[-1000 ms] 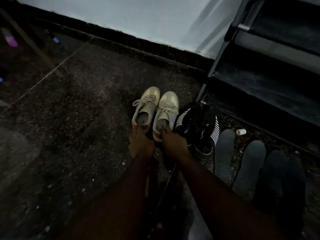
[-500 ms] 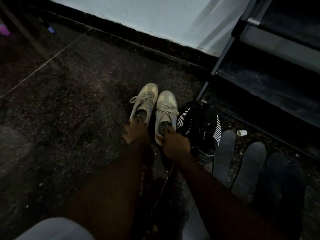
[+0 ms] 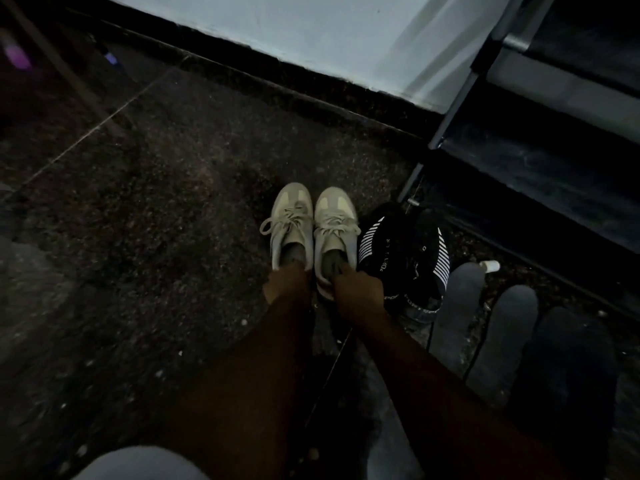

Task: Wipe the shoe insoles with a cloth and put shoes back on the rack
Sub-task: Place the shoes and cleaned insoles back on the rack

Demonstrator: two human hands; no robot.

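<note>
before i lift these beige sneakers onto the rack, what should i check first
1. Right hand grips the right sneaker at its heel collar: ok.
2. Left hand grip on the left sneaker: it is at the heel, but the fingers are hidden: cannot tell.
3. Insoles back inside both sneakers: the openings are too dark: cannot tell.
4. All insoles put away: four loose insoles lie on the floor: not ok.
5. Straight path to the rack: black striped shoes sit between: not ok.
6. Room on the lower shelf: the visible part shows no shoes: ok.
</note>
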